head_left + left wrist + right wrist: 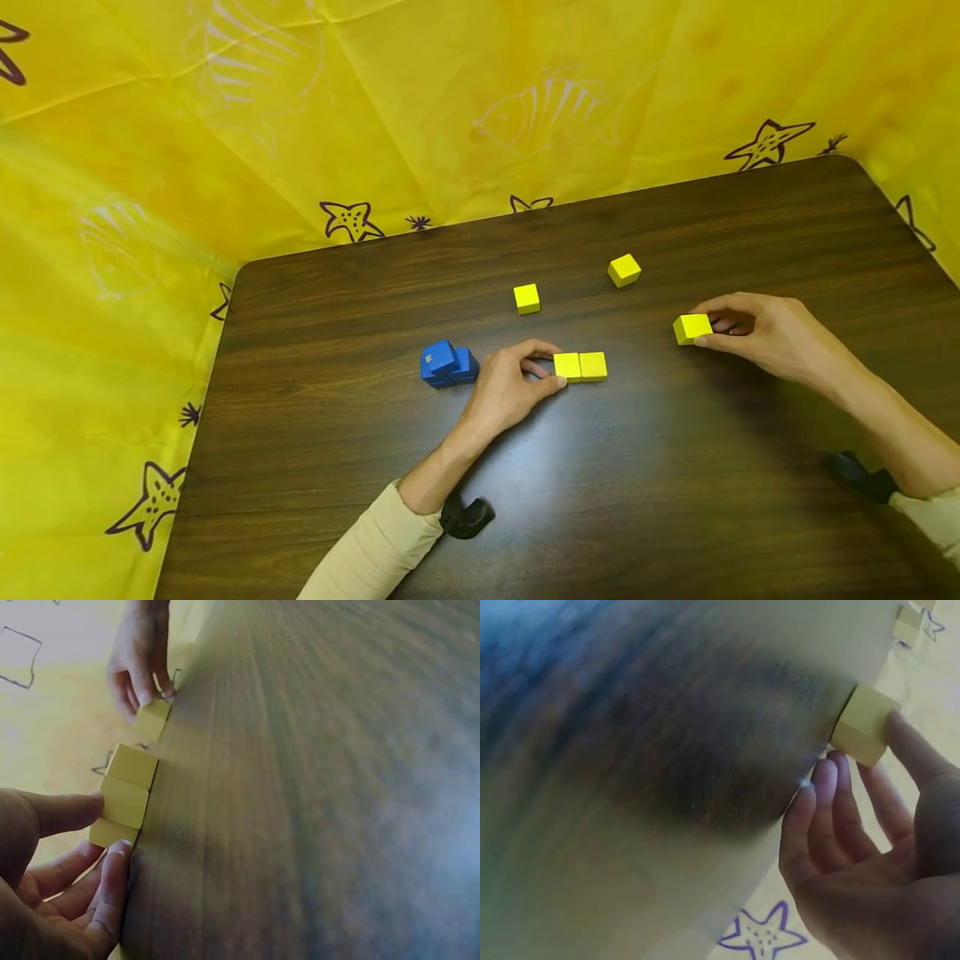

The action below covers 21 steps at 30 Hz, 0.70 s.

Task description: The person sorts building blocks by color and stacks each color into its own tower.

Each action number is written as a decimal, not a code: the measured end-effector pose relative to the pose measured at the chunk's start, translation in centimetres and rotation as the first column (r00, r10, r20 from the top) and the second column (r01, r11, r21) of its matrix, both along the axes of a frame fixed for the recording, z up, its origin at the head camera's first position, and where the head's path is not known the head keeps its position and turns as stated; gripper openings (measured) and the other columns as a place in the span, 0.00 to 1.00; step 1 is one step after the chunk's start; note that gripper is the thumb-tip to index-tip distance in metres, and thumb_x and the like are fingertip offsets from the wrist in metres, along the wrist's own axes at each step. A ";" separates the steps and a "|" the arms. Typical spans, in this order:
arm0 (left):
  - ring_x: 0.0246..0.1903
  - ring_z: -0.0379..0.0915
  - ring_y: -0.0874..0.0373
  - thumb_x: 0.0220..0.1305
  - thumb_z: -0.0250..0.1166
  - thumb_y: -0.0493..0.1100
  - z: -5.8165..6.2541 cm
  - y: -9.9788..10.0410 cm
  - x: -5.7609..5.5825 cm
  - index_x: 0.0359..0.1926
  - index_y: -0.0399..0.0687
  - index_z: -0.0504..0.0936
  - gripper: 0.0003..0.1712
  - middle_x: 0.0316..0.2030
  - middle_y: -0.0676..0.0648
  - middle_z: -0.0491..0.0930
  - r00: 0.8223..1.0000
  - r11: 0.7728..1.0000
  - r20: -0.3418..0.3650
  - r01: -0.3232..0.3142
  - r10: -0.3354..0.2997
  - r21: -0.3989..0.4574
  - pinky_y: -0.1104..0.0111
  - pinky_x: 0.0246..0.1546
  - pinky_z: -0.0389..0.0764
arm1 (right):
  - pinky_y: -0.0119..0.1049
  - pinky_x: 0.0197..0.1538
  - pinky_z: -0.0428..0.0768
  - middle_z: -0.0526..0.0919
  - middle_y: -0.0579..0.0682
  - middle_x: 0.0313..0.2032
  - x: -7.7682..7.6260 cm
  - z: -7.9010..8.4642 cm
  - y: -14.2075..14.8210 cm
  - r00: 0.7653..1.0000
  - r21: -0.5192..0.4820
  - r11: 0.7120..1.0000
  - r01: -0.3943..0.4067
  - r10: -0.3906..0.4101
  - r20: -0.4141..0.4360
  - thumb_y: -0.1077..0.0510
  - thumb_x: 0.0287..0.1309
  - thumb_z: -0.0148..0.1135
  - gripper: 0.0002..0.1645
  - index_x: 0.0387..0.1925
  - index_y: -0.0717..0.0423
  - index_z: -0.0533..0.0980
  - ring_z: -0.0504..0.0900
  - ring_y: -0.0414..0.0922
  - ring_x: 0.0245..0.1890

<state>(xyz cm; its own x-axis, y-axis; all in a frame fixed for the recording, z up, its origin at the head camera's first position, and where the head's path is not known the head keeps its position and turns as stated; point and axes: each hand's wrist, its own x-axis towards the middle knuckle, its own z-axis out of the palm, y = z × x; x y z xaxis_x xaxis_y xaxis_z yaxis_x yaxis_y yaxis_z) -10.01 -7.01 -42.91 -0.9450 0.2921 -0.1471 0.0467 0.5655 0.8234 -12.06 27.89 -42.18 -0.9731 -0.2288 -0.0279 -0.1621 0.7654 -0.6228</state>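
Two yellow cubes sit side by side on the table, touching: a near one [566,367] and a far one [593,367]. My left hand [510,387] pinches the near cube from its left between thumb and fingers. Farther right, my right hand [783,337] holds another yellow cube [691,329] between thumb and fingertips, at or just over the tabletop. That same cube [864,727] shows in the right wrist view, its thumb on one side. A gap separates it from the pair.
Blue blocks [440,357] stand left of my left hand, one set askew on top of the others. Behind the pair lie two loose yellow cubes, a left one [527,299] and a right one [624,271]. Yellow patterned cloth [450,108] hangs beyond the dark wooden table [337,450].
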 end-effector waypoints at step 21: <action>0.34 0.81 0.64 0.57 0.75 0.42 -0.3 -0.4 0.0 0.53 0.53 0.83 0.21 0.45 0.52 0.85 0.999 0.998 0.035 0.030 -0.032 0.049 0.72 0.36 0.81 | 0.17 0.36 0.72 0.84 0.42 0.38 0.3 0.5 -1.3 0.997 -0.109 0.994 -0.018 0.009 -0.080 0.55 0.53 0.76 0.18 0.47 0.41 0.84 0.79 0.31 0.35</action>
<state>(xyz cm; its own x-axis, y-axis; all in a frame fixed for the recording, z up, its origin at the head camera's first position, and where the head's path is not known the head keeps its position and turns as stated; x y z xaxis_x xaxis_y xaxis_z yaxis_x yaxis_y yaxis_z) -9.99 -7.40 -43.19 -0.9299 0.3286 -0.1652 0.0339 0.5237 0.8512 -11.79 26.58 -41.66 -0.9680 -0.2394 0.0754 -0.2244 0.6907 -0.6875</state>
